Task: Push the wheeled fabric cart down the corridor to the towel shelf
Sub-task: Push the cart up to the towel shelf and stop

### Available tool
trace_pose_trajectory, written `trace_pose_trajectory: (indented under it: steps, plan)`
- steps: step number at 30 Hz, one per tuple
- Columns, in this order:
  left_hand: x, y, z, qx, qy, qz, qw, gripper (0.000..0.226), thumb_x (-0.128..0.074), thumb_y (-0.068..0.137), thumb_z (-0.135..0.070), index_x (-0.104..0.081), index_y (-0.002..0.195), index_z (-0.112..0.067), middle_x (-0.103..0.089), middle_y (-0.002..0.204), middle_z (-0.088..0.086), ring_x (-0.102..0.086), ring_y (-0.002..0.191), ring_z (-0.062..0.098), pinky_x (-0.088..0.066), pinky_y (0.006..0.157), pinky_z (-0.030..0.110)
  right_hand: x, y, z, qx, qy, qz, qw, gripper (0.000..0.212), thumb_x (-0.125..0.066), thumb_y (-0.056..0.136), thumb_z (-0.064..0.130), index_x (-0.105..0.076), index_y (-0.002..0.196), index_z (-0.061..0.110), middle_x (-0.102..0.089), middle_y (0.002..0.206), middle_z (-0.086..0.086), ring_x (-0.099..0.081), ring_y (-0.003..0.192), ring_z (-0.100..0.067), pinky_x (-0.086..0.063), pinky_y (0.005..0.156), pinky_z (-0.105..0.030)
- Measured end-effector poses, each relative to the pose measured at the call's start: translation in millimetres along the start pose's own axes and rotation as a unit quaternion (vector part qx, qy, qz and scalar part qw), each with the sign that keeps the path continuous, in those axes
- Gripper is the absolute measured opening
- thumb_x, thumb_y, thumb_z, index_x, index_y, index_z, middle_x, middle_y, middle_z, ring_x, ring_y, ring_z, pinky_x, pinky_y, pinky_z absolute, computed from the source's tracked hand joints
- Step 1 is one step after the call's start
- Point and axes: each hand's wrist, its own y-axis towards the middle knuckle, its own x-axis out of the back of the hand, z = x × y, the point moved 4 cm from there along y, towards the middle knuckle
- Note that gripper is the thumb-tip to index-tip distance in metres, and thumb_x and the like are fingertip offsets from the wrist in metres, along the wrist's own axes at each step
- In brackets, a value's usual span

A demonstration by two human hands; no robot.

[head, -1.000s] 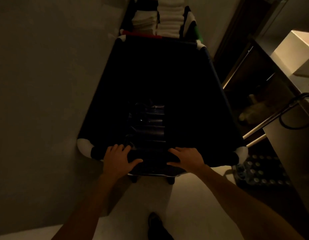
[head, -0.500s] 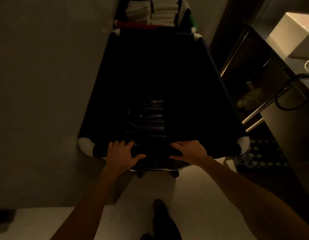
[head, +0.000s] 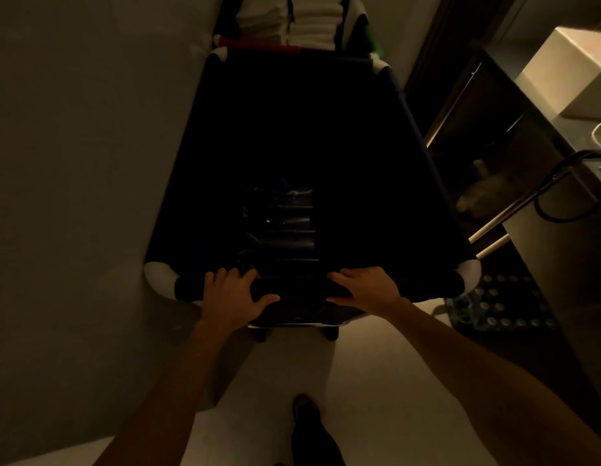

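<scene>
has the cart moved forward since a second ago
Yes. The cart has rolled forward, toward the stacked towels: the pale box on the right counter now lies nearer its handle end.

The person is showing two bare forearms, with no sleeves, watch or bands reaching the wrists. The left hand [head: 233,294] and right hand [head: 369,286] are wearing no gloves or rings. Below, one foot is wearing a dark shoe [head: 306,410] under a dark trouser leg [head: 317,447].
</scene>
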Motion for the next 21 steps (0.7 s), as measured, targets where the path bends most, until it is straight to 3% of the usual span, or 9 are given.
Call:
trace_pose_trajectory:
  steps: [5,8,11,16,21]
  plan:
    - [-3,-4,-1,-0.021,-0.016,-0.022,0.999,0.092,-0.013,0.075,-0.083,-0.068,0.097,-0.013,-0.067,0.082,0.02,-0.061,0.076,0.037,-0.043,0.072,0.045,-4,-2,2,0.004,-0.017,0.019,1.0,0.055,-0.066,0.077,0.052,-0.053,0.114,0.014,-0.068,0.085,-0.009,-0.066,0.069,-0.028,-0.053,0.052,-0.032]
    - [-2,-6,-1,-0.014,-0.024,-0.037,0.999,0.092,-0.013,0.075,-0.083,-0.068,0.098,-0.013,-0.067,0.086,0.02,-0.061,0.08,0.037,-0.043,0.074,0.045,-1,-2,4,-0.03,-0.017,0.034,0.999,0.057,-0.066,0.075,0.055,-0.059,0.113,0.014,-0.066,0.087,-0.008,-0.065,0.069,-0.026,-0.051,0.054,-0.03]
    - [-2,-10,-1,-0.004,-0.023,-0.053,0.998,0.093,-0.013,0.075,-0.083,-0.068,0.101,-0.012,-0.066,0.093,0.022,-0.059,0.086,0.039,-0.042,0.078,0.049,3,-5,8,-0.098,-0.025,0.048,0.994,0.062,-0.058,0.077,0.062,-0.056,0.12,0.017,-0.065,0.1,-0.009,-0.063,0.084,-0.028,-0.05,0.071,-0.035]
    - [-8,-15,-2,0.035,0.002,-0.047,0.998,0.088,-0.022,0.071,-0.081,-0.063,0.112,-0.015,-0.061,0.109,0.025,-0.054,0.101,0.043,-0.03,0.095,0.058,20,-53,0,-0.257,0.002,0.066,0.964,0.066,-0.008,0.094,0.058,-0.055,0.122,0.021,-0.064,0.106,-0.012,-0.06,0.098,-0.034,-0.043,0.088,-0.05]
    - [-13,-19,-9,0.053,0.001,-0.046,0.998,0.076,-0.037,0.077,-0.075,-0.059,0.116,-0.013,-0.058,0.113,0.026,-0.049,0.107,0.045,-0.02,0.101,0.062,39,-102,-35,-0.33,0.021,0.069,0.941,0.068,-0.005,0.095,0.056,-0.055,0.126,0.022,-0.062,0.11,-0.018,-0.058,0.102,-0.041,-0.041,0.091,-0.057]
